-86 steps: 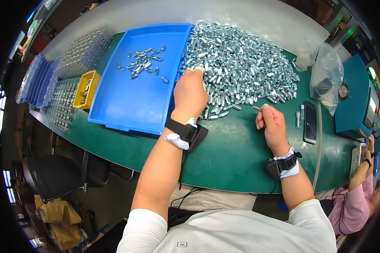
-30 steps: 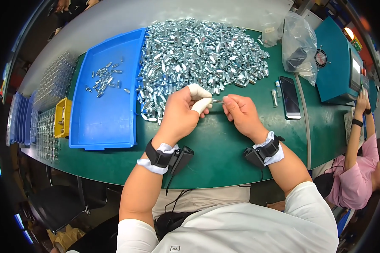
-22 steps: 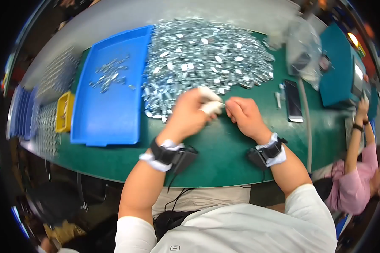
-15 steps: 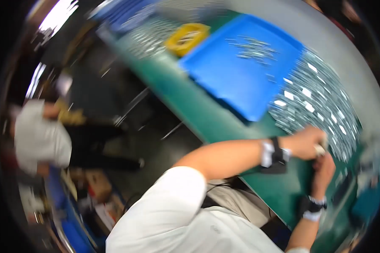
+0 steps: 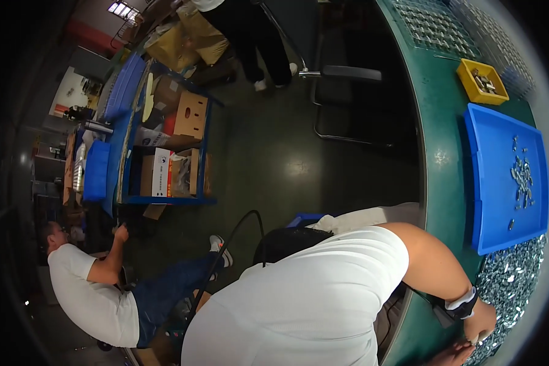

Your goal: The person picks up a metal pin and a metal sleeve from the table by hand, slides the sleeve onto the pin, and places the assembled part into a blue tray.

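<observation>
My left hand is closed, fingertips pinched down at the edge of a heap of small shiny metal parts on the green table. A tiny pale spot shows at those fingertips; what they hold is too small to name. Close below, at the picture's lower edge, is my right hand, partly cut off, its fingers nearly meeting the left ones. Just beyond the heap lies a blue tray with several small metal parts scattered in it.
A yellow bin holding small parts stands past the tray, beside clear racks of parts. A black chair is left of the table. Farther left are a blue shelf cart with cartons and a crouching co-worker; another person stands beyond.
The view has swung left, so table, tray and my hands now appear farther right. The cart and a crouching co-worker show more fully. My hands remain close together beside the heap.
</observation>
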`<action>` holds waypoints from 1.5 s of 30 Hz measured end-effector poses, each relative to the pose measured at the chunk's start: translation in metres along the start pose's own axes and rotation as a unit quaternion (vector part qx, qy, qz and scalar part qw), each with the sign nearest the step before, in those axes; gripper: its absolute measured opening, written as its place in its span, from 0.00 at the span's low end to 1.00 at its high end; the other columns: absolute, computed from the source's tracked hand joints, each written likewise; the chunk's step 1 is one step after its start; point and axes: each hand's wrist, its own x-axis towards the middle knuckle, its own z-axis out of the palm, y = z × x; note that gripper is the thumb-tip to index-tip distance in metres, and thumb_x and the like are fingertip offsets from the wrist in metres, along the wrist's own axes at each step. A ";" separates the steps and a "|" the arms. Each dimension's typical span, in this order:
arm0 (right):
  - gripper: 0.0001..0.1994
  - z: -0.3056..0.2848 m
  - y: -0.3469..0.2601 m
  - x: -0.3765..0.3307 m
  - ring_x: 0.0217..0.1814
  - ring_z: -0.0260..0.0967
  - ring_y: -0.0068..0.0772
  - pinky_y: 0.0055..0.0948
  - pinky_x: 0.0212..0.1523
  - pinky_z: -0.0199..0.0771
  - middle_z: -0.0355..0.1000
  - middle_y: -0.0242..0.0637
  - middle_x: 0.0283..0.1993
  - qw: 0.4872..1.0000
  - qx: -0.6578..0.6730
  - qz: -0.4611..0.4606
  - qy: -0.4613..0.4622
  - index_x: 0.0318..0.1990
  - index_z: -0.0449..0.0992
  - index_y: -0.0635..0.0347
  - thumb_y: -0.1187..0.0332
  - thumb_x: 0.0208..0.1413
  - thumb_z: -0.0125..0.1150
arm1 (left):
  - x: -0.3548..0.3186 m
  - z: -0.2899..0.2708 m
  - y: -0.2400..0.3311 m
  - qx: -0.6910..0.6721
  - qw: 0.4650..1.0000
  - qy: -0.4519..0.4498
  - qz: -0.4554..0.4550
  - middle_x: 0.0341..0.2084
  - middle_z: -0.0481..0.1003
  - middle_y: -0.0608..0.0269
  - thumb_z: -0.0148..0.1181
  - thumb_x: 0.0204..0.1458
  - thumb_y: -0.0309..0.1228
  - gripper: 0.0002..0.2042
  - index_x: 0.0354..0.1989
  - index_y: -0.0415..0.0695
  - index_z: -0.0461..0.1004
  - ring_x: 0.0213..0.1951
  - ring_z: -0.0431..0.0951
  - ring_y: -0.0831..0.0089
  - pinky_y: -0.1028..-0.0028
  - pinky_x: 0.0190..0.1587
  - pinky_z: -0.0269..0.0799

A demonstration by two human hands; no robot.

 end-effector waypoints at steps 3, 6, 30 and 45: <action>0.14 -0.002 0.021 0.012 0.29 0.61 0.28 0.29 0.30 0.64 0.67 0.35 0.31 0.998 0.052 0.011 -0.036 0.38 0.70 0.64 0.63 0.67 0.42 | 0.002 -0.014 -0.005 0.023 0.996 0.060 -0.055 0.17 0.77 0.58 0.59 0.36 0.27 0.03 0.18 0.43 0.78 0.23 0.77 0.60 0.65 0.25 0.69; 0.14 -0.011 0.035 0.015 0.27 0.60 0.26 0.26 0.29 0.63 0.66 0.34 0.29 0.988 0.131 0.022 -0.078 0.36 0.69 0.64 0.63 0.68 0.41 | 0.024 -0.034 -0.031 -0.237 0.900 0.299 -0.211 0.18 0.74 0.56 0.59 0.36 0.29 0.04 0.19 0.43 0.76 0.24 0.75 0.58 0.61 0.29 0.68; 0.18 0.022 -0.017 0.005 0.29 0.55 0.25 0.26 0.35 0.62 0.62 0.30 0.28 0.976 0.199 0.083 0.019 0.32 0.66 0.58 0.54 0.68 0.45 | -0.009 -0.053 -0.027 0.322 0.936 -0.001 -0.139 0.36 0.72 0.51 0.65 0.33 0.24 0.08 0.26 0.40 0.78 0.44 0.72 0.56 0.61 0.44 0.71; 0.14 0.033 0.001 -0.003 0.24 0.50 0.16 0.20 0.25 0.51 0.56 0.26 0.25 0.958 0.265 0.073 0.085 0.32 0.64 0.58 0.62 0.70 0.42 | -0.004 -0.071 0.017 0.094 0.969 0.177 -0.146 0.23 0.74 0.52 0.63 0.46 0.29 0.07 0.25 0.37 0.75 0.30 0.76 0.58 0.63 0.33 0.71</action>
